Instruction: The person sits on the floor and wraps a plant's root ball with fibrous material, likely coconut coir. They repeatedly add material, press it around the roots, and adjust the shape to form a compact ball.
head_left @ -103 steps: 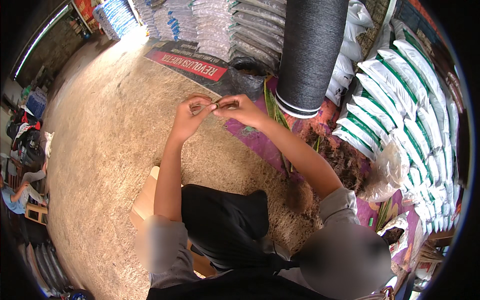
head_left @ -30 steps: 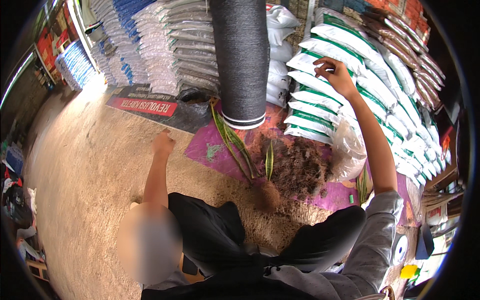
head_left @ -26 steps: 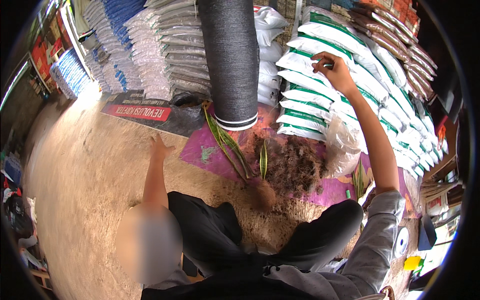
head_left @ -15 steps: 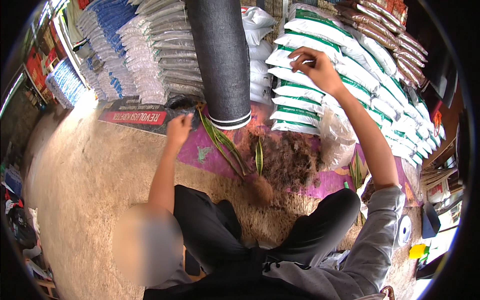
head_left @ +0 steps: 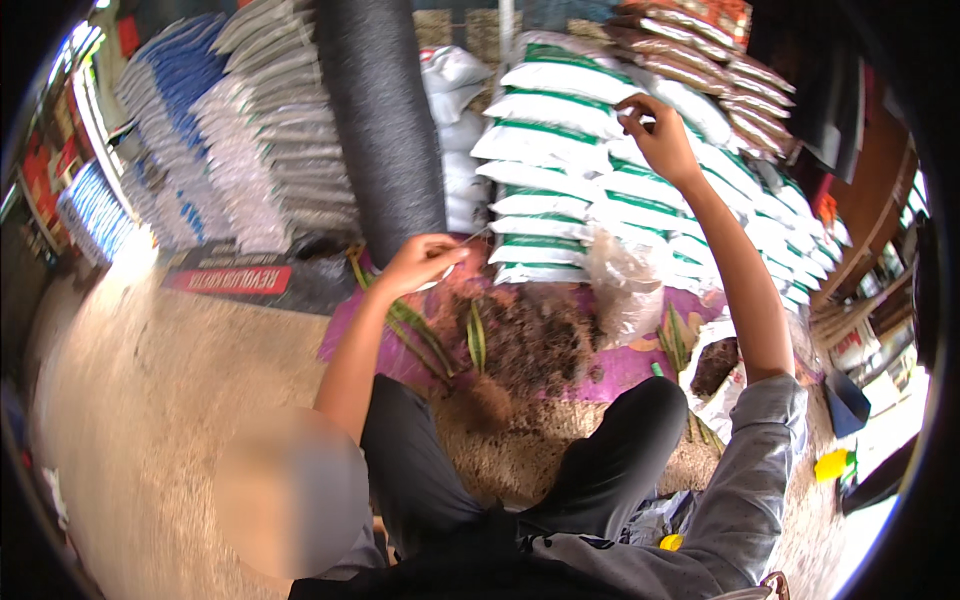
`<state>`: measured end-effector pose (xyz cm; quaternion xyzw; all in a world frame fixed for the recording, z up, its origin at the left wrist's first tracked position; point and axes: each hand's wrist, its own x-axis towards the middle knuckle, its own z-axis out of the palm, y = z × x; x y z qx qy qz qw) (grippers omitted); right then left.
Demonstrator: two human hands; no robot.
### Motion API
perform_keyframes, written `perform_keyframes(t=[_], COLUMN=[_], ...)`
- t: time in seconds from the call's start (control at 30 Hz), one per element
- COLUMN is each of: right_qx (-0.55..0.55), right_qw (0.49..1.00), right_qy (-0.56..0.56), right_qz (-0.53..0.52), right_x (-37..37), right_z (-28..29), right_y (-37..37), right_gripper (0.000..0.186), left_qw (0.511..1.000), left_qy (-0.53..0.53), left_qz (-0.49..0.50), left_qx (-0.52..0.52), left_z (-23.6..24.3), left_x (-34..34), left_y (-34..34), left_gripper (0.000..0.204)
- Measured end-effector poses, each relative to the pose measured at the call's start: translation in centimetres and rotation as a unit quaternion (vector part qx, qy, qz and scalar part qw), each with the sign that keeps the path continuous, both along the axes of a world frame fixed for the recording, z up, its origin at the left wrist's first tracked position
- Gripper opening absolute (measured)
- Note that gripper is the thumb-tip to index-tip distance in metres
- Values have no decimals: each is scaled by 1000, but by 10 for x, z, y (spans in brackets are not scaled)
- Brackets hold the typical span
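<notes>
My left hand [head_left: 425, 262] is raised over the near end of the dark roll, fingers pinched together. A thin pale strand [head_left: 478, 235] runs from it up toward the right, and its far end is lost against the white sacks. Higher up, my right hand [head_left: 660, 135] is held in front of those sacks with thumb and fingertips together; what it grips is too small to make out. Below them lies a snake plant leaf [head_left: 477, 338] with a brown fibrous root ball [head_left: 489, 400]. Longer striped leaves [head_left: 415, 335] lie beside it. Dark loose soil [head_left: 540, 340] is spread to the right.
A tall black mesh roll [head_left: 385, 130] stands ahead. White-and-green sacks [head_left: 545, 155] are stacked behind the soil, grey sacks [head_left: 300, 130] at left. A clear plastic bag [head_left: 625, 280] stands on the purple sheet [head_left: 345, 335]. Another snake plant [head_left: 675, 340] is at right, beside an open white sack [head_left: 715, 375].
My left hand has moved right and its fingers now pinch a strand. My right hand has closed its fingers more and shifted slightly right. The whole view has shifted and tilted a little.
</notes>
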<state>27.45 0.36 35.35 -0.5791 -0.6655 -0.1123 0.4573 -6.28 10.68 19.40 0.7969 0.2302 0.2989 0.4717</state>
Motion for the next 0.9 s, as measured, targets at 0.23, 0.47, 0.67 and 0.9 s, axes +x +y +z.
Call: perform_keyframes(t=[0.23, 0.47, 0.67, 0.9], right_qx=[1, -82, 7, -10], right_qw=[955, 874, 931, 990], right_qy=[-62, -96, -49, 16], right_qz=[-290, -470, -361, -142], right_x=[154, 181, 202, 97], right_z=[3, -30, -23, 25], right_y=[-100, -193, -245, -212], right_gripper=[23, 19, 20, 20], left_qw=[963, 969, 943, 975], left_qy=[-126, -62, 46, -24], left_qz=[-63, 187, 197, -132], left_qx=[-228, 150, 265, 174], left_z=[34, 24, 18, 47], left_x=[15, 30, 68, 197], left_y=[39, 105, 127, -16], left_gripper=[43, 38, 30, 38])
